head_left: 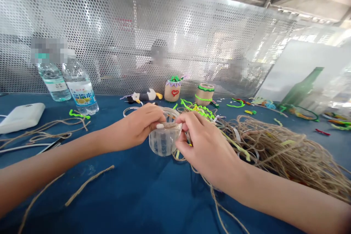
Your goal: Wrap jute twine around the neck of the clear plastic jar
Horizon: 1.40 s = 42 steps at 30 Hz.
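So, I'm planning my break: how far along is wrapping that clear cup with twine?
Done: two twine-wrapped cups stand at the back. In hand: left hand and right hand hold brown twine at the ribbed clear plastic cup rim. Left: its wall is bare.

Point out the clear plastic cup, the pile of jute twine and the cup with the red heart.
clear plastic cup [163,142], head view, ribbed side wall.
pile of jute twine [285,153], head view, middle of the tangle.
cup with the red heart [172,92], head view, front by the heart.

Both forearms run off the bottom edge; the right hand [204,146] hides the clear cup's [164,140] side.
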Each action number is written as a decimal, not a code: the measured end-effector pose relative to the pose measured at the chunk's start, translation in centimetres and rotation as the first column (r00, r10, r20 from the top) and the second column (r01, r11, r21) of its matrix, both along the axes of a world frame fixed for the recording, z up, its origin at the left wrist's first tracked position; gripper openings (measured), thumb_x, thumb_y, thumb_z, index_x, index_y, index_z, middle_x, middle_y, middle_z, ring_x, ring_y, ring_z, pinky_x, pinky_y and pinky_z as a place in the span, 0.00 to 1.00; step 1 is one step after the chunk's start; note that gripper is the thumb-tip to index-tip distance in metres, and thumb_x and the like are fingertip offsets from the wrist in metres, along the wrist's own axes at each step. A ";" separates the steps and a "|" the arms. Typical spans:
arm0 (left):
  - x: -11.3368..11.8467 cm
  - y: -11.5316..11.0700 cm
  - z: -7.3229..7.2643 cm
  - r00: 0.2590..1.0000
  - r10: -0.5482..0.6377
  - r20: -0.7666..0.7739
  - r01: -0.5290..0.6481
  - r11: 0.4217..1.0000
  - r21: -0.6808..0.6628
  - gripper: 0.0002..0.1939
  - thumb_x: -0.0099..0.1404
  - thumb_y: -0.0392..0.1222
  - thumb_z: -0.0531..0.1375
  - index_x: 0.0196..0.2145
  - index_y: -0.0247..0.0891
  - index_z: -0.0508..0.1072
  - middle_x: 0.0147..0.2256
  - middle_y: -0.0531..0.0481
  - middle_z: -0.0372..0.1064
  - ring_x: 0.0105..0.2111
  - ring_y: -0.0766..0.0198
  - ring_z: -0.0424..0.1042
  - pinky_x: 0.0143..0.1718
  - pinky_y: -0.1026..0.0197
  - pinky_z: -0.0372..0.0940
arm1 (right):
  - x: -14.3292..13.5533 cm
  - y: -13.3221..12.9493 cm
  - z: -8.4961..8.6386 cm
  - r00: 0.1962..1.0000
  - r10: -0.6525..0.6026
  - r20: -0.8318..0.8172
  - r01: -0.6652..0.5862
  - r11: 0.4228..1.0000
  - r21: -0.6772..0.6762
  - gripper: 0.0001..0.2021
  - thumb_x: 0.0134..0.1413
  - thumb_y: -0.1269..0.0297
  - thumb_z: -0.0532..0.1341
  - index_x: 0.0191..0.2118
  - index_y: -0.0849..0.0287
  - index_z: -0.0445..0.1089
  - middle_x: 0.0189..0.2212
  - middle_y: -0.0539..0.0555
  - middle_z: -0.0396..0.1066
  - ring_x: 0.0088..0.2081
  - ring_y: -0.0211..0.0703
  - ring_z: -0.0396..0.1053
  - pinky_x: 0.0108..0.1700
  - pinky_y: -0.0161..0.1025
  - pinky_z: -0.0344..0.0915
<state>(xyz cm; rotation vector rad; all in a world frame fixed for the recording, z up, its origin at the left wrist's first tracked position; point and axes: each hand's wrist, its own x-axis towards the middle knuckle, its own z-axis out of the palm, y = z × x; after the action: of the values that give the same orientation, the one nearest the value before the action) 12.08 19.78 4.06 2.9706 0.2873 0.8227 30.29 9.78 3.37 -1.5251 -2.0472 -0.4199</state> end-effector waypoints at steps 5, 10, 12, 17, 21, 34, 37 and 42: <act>-0.2 0.4 0.1 0.999 -0.016 -0.051 0.013 0.998 -0.060 0.09 0.69 0.33 0.45 0.37 0.37 0.63 0.38 0.47 0.64 0.44 0.61 0.64 0.45 0.59 0.60 | -0.2 -0.6 0.5 0.997 0.026 0.075 -0.026 1.000 -0.001 0.08 0.51 0.76 0.49 0.33 0.63 0.64 0.31 0.58 0.66 0.32 0.44 0.64 0.28 0.37 0.54; -0.2 0.1 0.4 0.997 -0.018 -0.070 0.012 0.996 -0.086 0.10 0.70 0.35 0.44 0.37 0.37 0.64 0.39 0.46 0.66 0.43 0.60 0.64 0.44 0.58 0.60 | -0.1 -1.0 2.4 0.999 -0.019 0.049 0.034 0.945 -0.325 0.10 0.60 0.67 0.48 0.29 0.60 0.62 0.22 0.51 0.63 0.23 0.36 0.58 0.25 0.35 0.48; -0.2 0.0 0.6 0.997 -0.016 -0.082 0.008 0.996 -0.091 0.10 0.70 0.35 0.44 0.36 0.37 0.64 0.39 0.46 0.66 0.42 0.61 0.64 0.44 0.59 0.60 | 0.2 -0.9 3.0 0.999 -0.017 0.028 0.027 0.915 -0.402 0.13 0.59 0.60 0.53 0.26 0.59 0.61 0.17 0.47 0.58 0.19 0.33 0.52 0.23 0.35 0.45; -0.4 0.2 0.6 0.995 -0.040 -0.093 0.032 0.996 -0.082 0.11 0.69 0.33 0.44 0.41 0.36 0.65 0.41 0.45 0.67 0.44 0.62 0.64 0.46 0.60 0.60 | 1.8 -0.8 4.4 0.993 0.104 -0.050 -0.116 0.864 -0.490 0.11 0.55 0.62 0.59 0.23 0.59 0.64 0.15 0.44 0.57 0.18 0.29 0.52 0.22 0.32 0.45; -1.1 0.6 1.4 0.984 -0.012 -0.176 -0.003 0.996 -0.087 0.13 0.67 0.32 0.45 0.41 0.37 0.67 0.38 0.47 0.68 0.39 0.64 0.66 0.41 0.63 0.61 | 2.9 -0.7 5.5 0.973 0.123 -0.194 -0.209 0.819 -0.535 0.09 0.51 0.59 0.63 0.27 0.58 0.67 0.16 0.43 0.59 0.18 0.30 0.56 0.21 0.31 0.48; -4.3 -1.2 6.5 0.867 0.018 -0.498 -0.166 0.953 -0.254 0.12 0.66 0.35 0.51 0.41 0.40 0.73 0.40 0.54 0.73 0.37 0.66 0.70 0.36 0.69 0.62 | 2.1 0.1 5.1 0.877 0.010 -0.481 -0.312 0.773 -0.553 0.05 0.47 0.76 0.61 0.28 0.60 0.71 0.26 0.49 0.72 0.28 0.34 0.70 0.30 0.32 0.63; -4.3 -1.5 6.7 0.861 0.016 -0.508 -0.167 0.953 -0.253 0.12 0.65 0.35 0.51 0.41 0.42 0.73 0.41 0.53 0.73 0.37 0.65 0.70 0.37 0.69 0.62 | 2.3 0.3 5.0 0.833 -0.021 -0.553 -0.379 0.706 -0.598 0.04 0.47 0.71 0.63 0.33 0.60 0.72 0.29 0.51 0.75 0.31 0.37 0.72 0.33 0.33 0.66; -4.2 -1.8 6.7 0.845 0.052 -0.532 -0.219 0.942 -0.255 0.12 0.66 0.34 0.50 0.40 0.41 0.72 0.41 0.54 0.72 0.39 0.65 0.69 0.38 0.68 0.60 | 2.5 0.2 5.1 0.824 -0.032 -0.566 -0.408 0.658 -0.632 0.07 0.47 0.67 0.64 0.36 0.59 0.72 0.32 0.53 0.76 0.34 0.39 0.74 0.36 0.34 0.67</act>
<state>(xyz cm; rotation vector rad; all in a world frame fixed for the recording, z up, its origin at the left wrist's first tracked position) 7.92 17.96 10.78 2.8259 0.5938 -0.0553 32.79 10.00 8.45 -1.5388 -1.9406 0.9709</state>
